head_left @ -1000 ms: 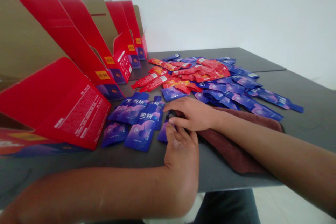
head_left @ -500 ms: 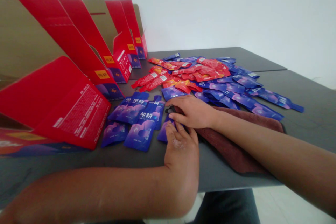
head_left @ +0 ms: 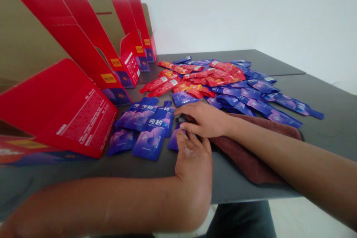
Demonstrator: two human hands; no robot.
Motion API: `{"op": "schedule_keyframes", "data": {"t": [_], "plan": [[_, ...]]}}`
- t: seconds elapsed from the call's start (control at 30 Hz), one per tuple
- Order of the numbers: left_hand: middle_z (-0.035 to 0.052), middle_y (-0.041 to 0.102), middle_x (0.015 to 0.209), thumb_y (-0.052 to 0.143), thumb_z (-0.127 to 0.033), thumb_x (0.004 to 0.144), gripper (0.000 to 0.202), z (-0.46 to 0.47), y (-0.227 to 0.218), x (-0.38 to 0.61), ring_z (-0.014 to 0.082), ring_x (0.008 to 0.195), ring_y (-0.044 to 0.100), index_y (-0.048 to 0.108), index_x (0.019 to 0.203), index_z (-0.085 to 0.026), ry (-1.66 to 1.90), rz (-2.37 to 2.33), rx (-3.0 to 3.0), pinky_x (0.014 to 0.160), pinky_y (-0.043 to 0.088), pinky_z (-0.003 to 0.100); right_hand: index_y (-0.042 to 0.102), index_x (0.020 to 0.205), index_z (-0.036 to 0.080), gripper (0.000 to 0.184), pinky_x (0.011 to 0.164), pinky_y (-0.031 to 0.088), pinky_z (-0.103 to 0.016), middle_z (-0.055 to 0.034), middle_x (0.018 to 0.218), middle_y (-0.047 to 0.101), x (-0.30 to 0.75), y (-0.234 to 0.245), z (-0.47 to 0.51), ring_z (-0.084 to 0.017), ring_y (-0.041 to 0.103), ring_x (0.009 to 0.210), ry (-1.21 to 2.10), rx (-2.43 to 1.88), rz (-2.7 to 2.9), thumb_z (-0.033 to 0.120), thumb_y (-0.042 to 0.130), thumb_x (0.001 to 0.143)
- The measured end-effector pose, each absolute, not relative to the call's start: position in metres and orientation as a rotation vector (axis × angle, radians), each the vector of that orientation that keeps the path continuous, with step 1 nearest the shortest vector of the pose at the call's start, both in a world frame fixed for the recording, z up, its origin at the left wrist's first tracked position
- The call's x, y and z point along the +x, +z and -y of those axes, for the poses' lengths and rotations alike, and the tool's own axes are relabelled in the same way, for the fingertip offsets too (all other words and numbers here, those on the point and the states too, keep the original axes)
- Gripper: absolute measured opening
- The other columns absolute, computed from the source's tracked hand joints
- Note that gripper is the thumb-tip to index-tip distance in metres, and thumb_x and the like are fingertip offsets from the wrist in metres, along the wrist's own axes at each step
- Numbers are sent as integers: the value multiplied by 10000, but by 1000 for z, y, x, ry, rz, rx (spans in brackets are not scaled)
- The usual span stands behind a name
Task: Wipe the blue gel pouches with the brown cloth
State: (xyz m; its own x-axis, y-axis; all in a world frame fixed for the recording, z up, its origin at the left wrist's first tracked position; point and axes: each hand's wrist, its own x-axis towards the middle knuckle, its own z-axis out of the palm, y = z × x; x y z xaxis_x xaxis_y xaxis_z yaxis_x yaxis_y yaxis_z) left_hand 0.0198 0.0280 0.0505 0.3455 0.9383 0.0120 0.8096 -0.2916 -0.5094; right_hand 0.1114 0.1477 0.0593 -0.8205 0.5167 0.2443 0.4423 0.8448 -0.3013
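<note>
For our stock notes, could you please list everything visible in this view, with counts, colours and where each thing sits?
Red cardboard display boxes: four, red with tan insides and yellow labels, in a row at the table's left.
Red carton: one, red with white print, front left.
Blue sachets: dozens, blue-purple, by the hands and along the pile's right side.
Red sachets: dozens, red and orange, mid-table.
Towel: one, maroon-brown, under the right forearm.
Table: one, dark grey, beneath everything.
Trousers: one pair, dark, below the table edge.
Left hand: one, touching a blue sachet.
Right hand: one, above the towel's edge.
</note>
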Motion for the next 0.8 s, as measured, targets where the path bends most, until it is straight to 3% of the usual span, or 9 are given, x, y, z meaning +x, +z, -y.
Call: {"op": "schedule_keyframes", "data": {"t": [0.33, 0.6, 0.8], "plan": [[293, 658, 1173, 380, -37, 856, 443, -25, 45, 20, 308, 1093, 647, 535, 1270, -12, 334, 1522, -2147, 988, 474, 442, 574, 1192, 130, 340, 868, 451, -348, -111, 1092, 672, 112, 64, -145, -212, 617, 987, 416, -545, 2719, 280, 541, 888], [307, 600, 1257, 353, -24, 867, 475, -27, 52, 20, 325, 1146, 609, 507, 1317, -35, 353, 1587, -2223, 1005, 461, 453, 596, 1192, 143, 350, 837, 442, -355, -104, 1031, 688, 110, 61, -146, -217, 617, 941, 344, -766, 2694, 305, 535, 888], [308, 551, 1312, 352, -21, 869, 503, -28, 54, 20, 336, 1186, 573, 469, 1357, -47, 361, 1605, -2268, 1021, 448, 472, 583, 1229, 160, 383, 888, 429, -370, -115, 1107, 671, 110, 60, -146, -235, 605, 1033, 301, -932, 2672, 338, 521, 895]]}}
